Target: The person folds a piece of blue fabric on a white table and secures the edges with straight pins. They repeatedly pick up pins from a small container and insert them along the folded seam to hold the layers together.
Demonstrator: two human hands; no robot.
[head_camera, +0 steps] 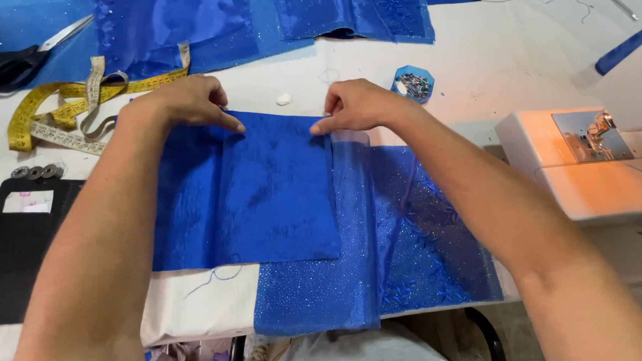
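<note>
1. Blue satin panel (247, 197) lies flat on the white bench (487, 61), seen from the head camera; every place below is told from this panel.
2. Left hand (183, 103) rests on the panel's far left corner, fingers curled and pressed down, thumb and forefinger pinching the top edge.
3. Right hand (357, 104) sits at the panel's far right corner, fingers bent, fingertips nipping the edge where the panel meets the sheer layer.
4. Glittered sheer fabric (380, 249) lies under the panel's right side and spreads out to the right and toward the near bench edge.
5. Yellow tape measure (62, 111) coils beyond the panel's left corner, near the left hand.
6. Black-handled scissors (18, 63) lie farther off past the tape measure.
7. Small blue pin box (413, 85) stands just beyond the right hand.
8. White sewing machine (583, 157) stands well to the panel's right.
9. More blue cloth (258, 19) lies across the bench beyond the panel.
</note>
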